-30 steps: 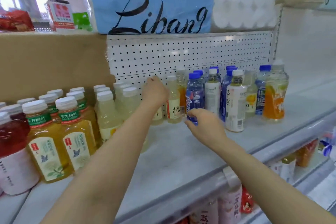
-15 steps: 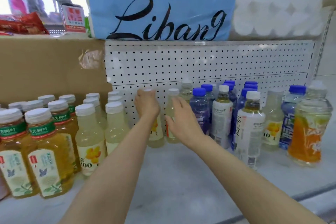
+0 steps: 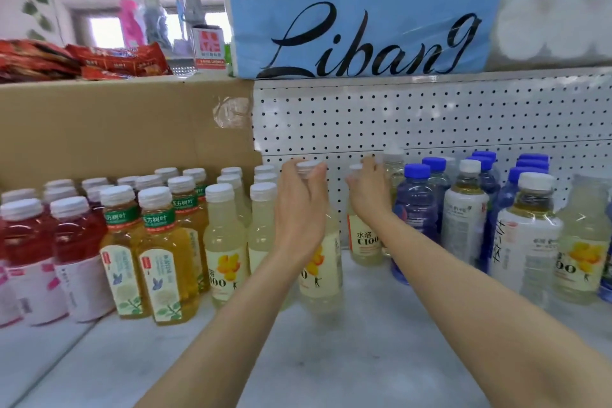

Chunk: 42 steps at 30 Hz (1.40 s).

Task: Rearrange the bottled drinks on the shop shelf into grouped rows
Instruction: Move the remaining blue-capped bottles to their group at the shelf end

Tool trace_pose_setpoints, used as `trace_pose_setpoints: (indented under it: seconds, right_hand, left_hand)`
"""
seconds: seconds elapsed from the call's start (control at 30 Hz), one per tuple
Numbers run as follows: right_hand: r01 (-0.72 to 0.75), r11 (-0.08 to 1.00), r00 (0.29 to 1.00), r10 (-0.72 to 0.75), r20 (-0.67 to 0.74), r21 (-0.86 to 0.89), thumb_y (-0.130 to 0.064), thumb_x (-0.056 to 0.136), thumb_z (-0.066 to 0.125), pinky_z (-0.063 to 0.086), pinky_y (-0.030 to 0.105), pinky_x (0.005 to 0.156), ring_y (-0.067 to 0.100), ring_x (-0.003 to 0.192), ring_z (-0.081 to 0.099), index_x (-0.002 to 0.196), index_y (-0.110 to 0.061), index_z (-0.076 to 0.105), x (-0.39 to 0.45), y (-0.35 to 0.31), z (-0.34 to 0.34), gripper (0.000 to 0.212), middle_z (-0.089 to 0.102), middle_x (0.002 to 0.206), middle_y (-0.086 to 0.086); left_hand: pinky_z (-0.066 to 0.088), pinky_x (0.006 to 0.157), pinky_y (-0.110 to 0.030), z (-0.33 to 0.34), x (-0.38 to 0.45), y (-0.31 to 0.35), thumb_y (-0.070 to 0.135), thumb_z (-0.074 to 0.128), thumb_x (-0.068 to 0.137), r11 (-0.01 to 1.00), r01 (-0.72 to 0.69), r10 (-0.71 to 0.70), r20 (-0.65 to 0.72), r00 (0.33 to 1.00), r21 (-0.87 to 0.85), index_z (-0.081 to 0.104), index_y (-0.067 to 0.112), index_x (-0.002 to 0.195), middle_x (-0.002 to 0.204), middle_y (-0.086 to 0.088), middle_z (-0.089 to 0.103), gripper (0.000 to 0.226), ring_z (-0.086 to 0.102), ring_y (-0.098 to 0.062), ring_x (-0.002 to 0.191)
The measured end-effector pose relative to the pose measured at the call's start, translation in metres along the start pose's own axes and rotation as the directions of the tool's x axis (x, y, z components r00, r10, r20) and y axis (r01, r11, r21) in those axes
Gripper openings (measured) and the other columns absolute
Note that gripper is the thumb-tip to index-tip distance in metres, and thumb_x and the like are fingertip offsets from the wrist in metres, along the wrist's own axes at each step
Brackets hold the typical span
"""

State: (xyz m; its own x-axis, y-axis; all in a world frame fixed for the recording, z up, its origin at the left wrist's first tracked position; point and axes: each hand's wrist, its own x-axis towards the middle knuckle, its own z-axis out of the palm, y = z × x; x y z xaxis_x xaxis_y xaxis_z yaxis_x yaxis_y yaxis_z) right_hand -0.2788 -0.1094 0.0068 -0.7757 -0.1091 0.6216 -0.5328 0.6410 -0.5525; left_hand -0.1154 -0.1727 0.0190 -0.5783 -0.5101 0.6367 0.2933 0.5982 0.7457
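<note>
White pegboard is backing the marble-look shelf (image 3: 331, 358), a blue "Libang" pack (image 3: 364, 10) sitting above. Left hand (image 3: 303, 205) is curling round a pale C100 bottle (image 3: 321, 272) at its neck; right hand (image 3: 369, 194) is gripping a second "水溶C100" bottle (image 3: 364, 242) behind. Open shelf front.

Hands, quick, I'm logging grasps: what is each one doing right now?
Left hand: grips the neck of a pale lemon bottle.
Right hand: grips the neck of another pale C100 bottle.
</note>
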Motion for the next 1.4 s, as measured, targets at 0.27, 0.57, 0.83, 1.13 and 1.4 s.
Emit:
trace_pose_setpoints:
  seconds: [0.27, 0.57, 0.83, 1.13, 1.4]
  right_hand:
    - [0.029, 0.871, 0.999, -0.02, -0.025, 0.491, -0.027, 0.095, 0.053, 0.04, 0.023, 0.078, 0.02, 0.105, 0.053, 0.133, -0.012, 0.039, -0.048, -0.006, -0.015, 0.044, 0.049, 0.126, 0.008]
    - [0.202, 0.772, 0.976, -0.11, -0.187, 0.602, -0.033, 0.099, 0.05, 0.047, 0.029, 0.08, 0.018, 0.097, 0.057, 0.126, -0.016, 0.045, -0.15, -0.075, -0.031, 0.032, 0.057, 0.114, 0.004]
    - [0.164, 0.781, 0.984, -0.087, -0.155, 0.603, -0.038, 0.097, 0.053, 0.047, 0.031, 0.089, 0.013, 0.11, 0.055, 0.13, -0.018, 0.044, -0.188, -0.124, -0.023, 0.04, 0.056, 0.123, -0.003]
    - [-0.228, 0.858, 0.95, 0.093, 0.298, 0.459, -0.025, 0.066, 0.084, 0.051, 0.03, 0.086, 0.011, 0.102, 0.058, 0.11, -0.031, 0.048, -0.23, -0.088, -0.034, 0.056, 0.059, 0.109, -0.008]
    - [-0.196, 0.915, 0.972, 0.133, 0.195, 0.352, -0.045, 0.064, 0.079, 0.052, 0.042, 0.087, 0.019, 0.102, 0.06, 0.113, -0.02, 0.056, -0.223, -0.098, -0.003, 0.06, 0.064, 0.107, 0.0]
  left_hand:
    - [0.039, 0.068, -0.023, -0.049, -0.032, -0.015, 0.046, 0.041, 0.103, 0.999, -0.042, 0.042, -0.096, 0.994, 0.006, 0.054, 0.017, 0.107, 0.093, 0.008, 0.056, 0.032, 0.052, -0.005, 0.082]
    - [0.048, 0.08, -0.036, -0.106, -0.047, -0.046, 0.045, 0.04, 0.103, 0.99, -0.101, 0.116, -0.167, 0.979, 0.094, 0.052, 0.019, 0.111, 0.103, -0.001, 0.06, 0.03, 0.057, -0.02, 0.094]
    - [0.046, 0.102, -0.043, -0.139, -0.054, -0.057, 0.049, 0.058, 0.095, 0.992, -0.086, 0.09, -0.032, 0.995, 0.093, 0.043, 0.014, 0.137, 0.129, -0.004, 0.053, 0.057, 0.051, -0.02, 0.119]
    - [0.047, 0.089, -0.032, -0.155, -0.099, -0.088, 0.045, 0.086, 0.07, 0.933, 0.09, -0.102, 0.015, 0.995, 0.347, 0.045, 0.016, 0.125, 0.118, 0.003, 0.047, 0.075, 0.048, -0.014, 0.109]
    - [0.043, 0.095, -0.037, -0.146, -0.078, -0.095, 0.04, 0.08, 0.08, 0.914, 0.168, -0.187, 0.018, 0.982, 0.369, 0.044, 0.009, 0.133, 0.131, -0.009, 0.049, 0.072, 0.049, -0.025, 0.12]
